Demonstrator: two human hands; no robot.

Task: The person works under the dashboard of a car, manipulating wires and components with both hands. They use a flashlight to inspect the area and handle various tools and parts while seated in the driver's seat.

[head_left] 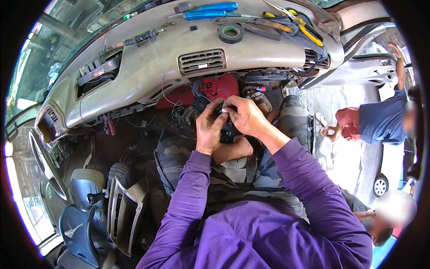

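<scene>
Out in front of your purple shirt (251, 228), your left hand (209, 126) and right hand (244, 117) meet at the fingertips, each with thumb and fingers drawn together in a pinch. Whatever sits between them is hidden; you can't tell from this angle what they grip.

The relation that likely matters: the dark wiring bundle (196, 87) lies just beyond your fingertips and a little left, nearer your left hand. Its long axis runs away from you, up under the dashboard (150, 60); its near end disappears around your left fingers, so contact there is unclear. It looks ribbed and black, with a thin blue wire (222, 89) arching beside it.

Beyond that you have a red sheet (230, 84), then the middle vent (202, 62), and on top a black tape roll (230, 41) and blue-handled screwdrivers (208, 15).
</scene>
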